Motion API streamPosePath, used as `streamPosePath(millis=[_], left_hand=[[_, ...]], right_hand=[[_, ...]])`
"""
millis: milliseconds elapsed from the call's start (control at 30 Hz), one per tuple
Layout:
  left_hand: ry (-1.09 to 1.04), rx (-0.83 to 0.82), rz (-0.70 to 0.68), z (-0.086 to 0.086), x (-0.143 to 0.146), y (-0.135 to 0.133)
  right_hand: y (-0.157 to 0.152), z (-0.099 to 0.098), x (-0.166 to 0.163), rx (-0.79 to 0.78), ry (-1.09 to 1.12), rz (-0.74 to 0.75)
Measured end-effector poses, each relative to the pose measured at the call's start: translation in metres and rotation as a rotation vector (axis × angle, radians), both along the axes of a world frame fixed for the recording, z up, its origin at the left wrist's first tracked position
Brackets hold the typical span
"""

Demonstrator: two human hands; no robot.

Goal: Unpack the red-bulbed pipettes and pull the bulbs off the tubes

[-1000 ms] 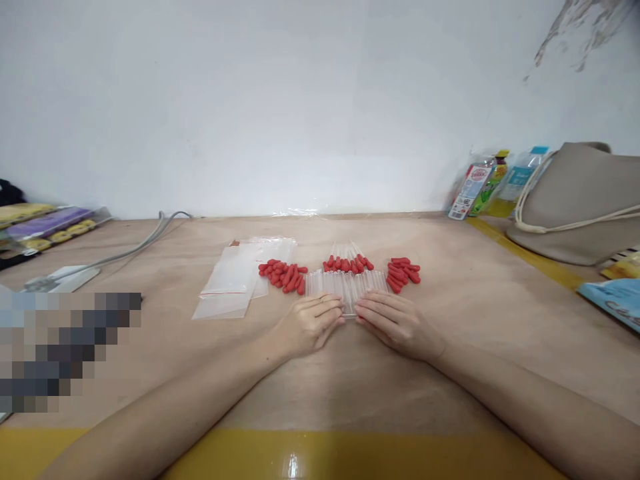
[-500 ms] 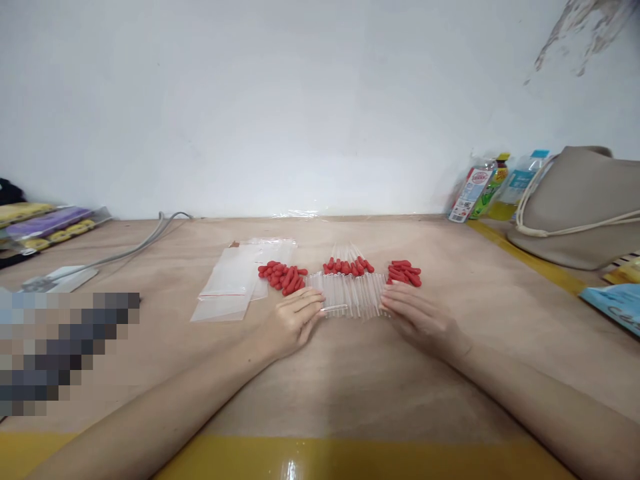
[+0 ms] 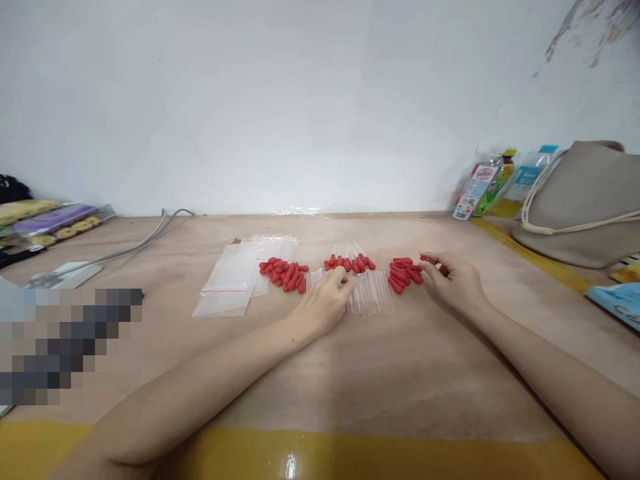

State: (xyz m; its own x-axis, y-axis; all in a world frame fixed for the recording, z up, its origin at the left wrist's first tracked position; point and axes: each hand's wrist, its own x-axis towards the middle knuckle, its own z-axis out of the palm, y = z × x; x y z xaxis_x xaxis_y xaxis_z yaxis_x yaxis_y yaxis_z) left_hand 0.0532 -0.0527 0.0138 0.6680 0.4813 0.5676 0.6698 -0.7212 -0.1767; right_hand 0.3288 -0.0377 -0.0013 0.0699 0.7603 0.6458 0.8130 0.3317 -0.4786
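Observation:
My left hand point(image 3: 327, 293) is over the row of clear glass dropper tubes point(image 3: 375, 293), its fingers pinched together. Whatever lies between those fingertips is too small or hidden to make out. My right hand point(image 3: 455, 280) is raised just right of a small pile of red rubber bulbs point(image 3: 405, 272), with one red rubber bulb point(image 3: 424, 257) between thumb and finger. Behind the tubes lie several droppers with red bulbs fitted point(image 3: 361, 263), their thin tips toward the wall. A second heap of red rubber bulbs point(image 3: 285, 272) sits left of the tubes.
Clear zip bags point(image 3: 225, 273) lie flat at the left of the bulbs. A grey cable point(image 3: 135, 250) runs along the far left. Bottles point(image 3: 530, 180), a carton point(image 3: 475, 193) and a beige bag point(image 3: 580, 200) stand at the right by the wall.
Both hands have left the ends of the tube row. My left hand has moved right, over the tubes; my right hand has moved right and picked up a red rubber bulb.

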Motion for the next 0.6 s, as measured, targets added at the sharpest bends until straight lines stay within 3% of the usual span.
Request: streamPosePath(millis=[167,333,500,600], left_hand=[[0.081,0.027,-0.048,0.001,0.024,0.008],[0.13,-0.069,-0.074,0.0,0.035,0.006],[-0.011,-0.234,-0.162,-0.003,0.034,0.001],[-0.107,-0.248,-0.228,-0.004,0.031,-0.001]], right_hand=[[-0.001,-0.001,-0.002,-0.088,0.07,-0.056],[0.0,0.0,0.0,-0.091,0.072,-0.06],[0.001,-0.001,0.001,-0.125,0.034,-0.02],[-0.001,-0.002,-0.002,-0.163,0.055,0.032]])
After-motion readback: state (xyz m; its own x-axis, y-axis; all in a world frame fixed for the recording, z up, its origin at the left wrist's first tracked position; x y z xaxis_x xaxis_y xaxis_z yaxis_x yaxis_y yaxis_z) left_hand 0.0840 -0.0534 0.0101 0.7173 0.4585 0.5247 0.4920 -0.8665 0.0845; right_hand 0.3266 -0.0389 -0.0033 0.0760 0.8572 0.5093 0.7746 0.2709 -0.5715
